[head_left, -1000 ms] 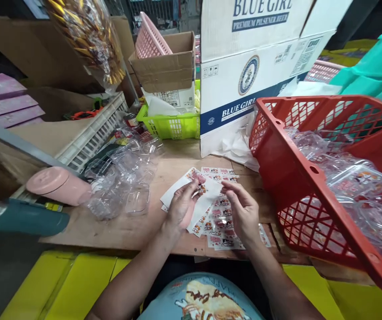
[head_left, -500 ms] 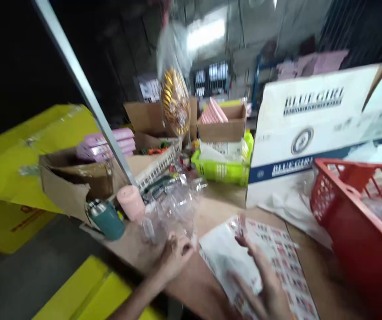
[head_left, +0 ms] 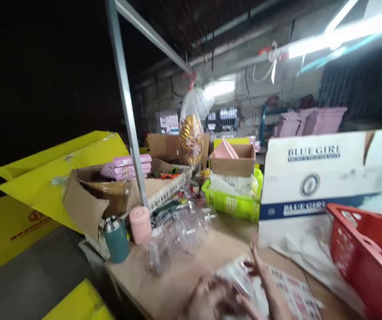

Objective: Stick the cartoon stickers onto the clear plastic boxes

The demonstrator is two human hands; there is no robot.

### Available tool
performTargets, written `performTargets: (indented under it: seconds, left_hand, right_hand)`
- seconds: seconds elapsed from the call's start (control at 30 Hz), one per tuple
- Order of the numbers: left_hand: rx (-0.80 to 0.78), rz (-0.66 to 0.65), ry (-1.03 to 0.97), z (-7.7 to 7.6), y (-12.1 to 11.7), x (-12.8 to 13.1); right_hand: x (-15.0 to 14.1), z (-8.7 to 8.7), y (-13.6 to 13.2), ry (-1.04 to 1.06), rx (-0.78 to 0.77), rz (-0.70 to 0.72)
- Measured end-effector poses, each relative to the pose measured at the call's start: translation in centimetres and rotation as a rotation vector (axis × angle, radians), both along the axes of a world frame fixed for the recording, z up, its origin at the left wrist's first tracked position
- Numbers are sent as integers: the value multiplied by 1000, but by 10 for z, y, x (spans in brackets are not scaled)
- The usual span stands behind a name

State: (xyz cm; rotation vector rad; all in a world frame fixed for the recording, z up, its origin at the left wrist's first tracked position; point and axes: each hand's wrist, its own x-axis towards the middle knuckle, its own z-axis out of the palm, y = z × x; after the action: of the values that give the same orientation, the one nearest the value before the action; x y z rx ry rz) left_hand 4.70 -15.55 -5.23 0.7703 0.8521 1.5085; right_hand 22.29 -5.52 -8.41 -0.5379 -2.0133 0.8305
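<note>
My left hand (head_left: 207, 298) is low in the centre, smeared by motion, with its fingers curled; what it holds, if anything, cannot be made out. Close by on its right is my right hand (head_left: 271, 289), its fingers stretched out and apart. Both hands are over a sheet of white paper printed with rows of small red and dark labels (head_left: 292, 289). A pale, shiny patch (head_left: 244, 280) lies between them, too blurred to name. Beyond my left hand, a heap of clear plastic pieces (head_left: 187, 229) rests on the brown tabletop (head_left: 164, 289).
A teal flask (head_left: 116, 240) and a pink canister (head_left: 140, 226) stand by the left edge, near a metal post (head_left: 127, 102). Behind are a lime-green basket (head_left: 232, 204) and a hanging plastic bag (head_left: 191, 133). A red basket (head_left: 354, 249) and white carton (head_left: 311, 173) flank the right.
The view has tilted up, so everything on the table sits lower. My left hand has come right, close to my right hand and the label sheet.
</note>
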Motion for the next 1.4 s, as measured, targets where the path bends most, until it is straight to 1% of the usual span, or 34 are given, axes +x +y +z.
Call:
performTargets:
  seconds: [0.03, 0.07, 0.1, 0.17, 0.2, 0.23, 0.3, 0.37, 0.43, 0.6, 0.8, 1.27, 1.4]
  left_hand:
    - [-25, 38, -44, -5, -5, 7]
    - [-43, 102, -87, -9, -9, 12]
    - [-49, 118, -109, -12, -13, 16]
    - [-60, 25, -104, -14, -15, 20]
    - [-66, -13, -104, -14, -15, 20]
    - [-77, -43, -106, -15, -13, 21]
    - [-105, -50, -114, -17, -12, 24]
    - [-135, -27, -114, -19, -11, 29]
    - [-147, -18, -91, -22, -12, 34]
    - [-153, -18, -33, -24, -10, 35]
    - [-158, -36, -2, -25, -10, 31]
    - [-122, -67, 52, -30, -11, 28]
    - [-109, -80, 21, -30, -12, 26]
  right_hand:
    - [11, 7, -10, 26, 6, -3]
    - [21, 16, -22, 47, -87, 15]
    - [30, 24, -33, 60, -248, 82]
    - [44, 36, -51, 133, -557, 291]
    - [48, 39, -59, 164, -695, 383]
    - [51, 40, -67, 197, -814, 459]
    - [56, 36, -80, 243, -1001, 544]
    - [57, 28, -89, 269, -1126, 565]
    - [57, 21, -92, 285, -1199, 564]
    - [54, 15, -87, 306, -1295, 573]
    - [49, 14, -82, 278, -1336, 564]
    - [43, 14, -80, 189, -1306, 484]
    - [43, 14, -80, 165, -1305, 466]
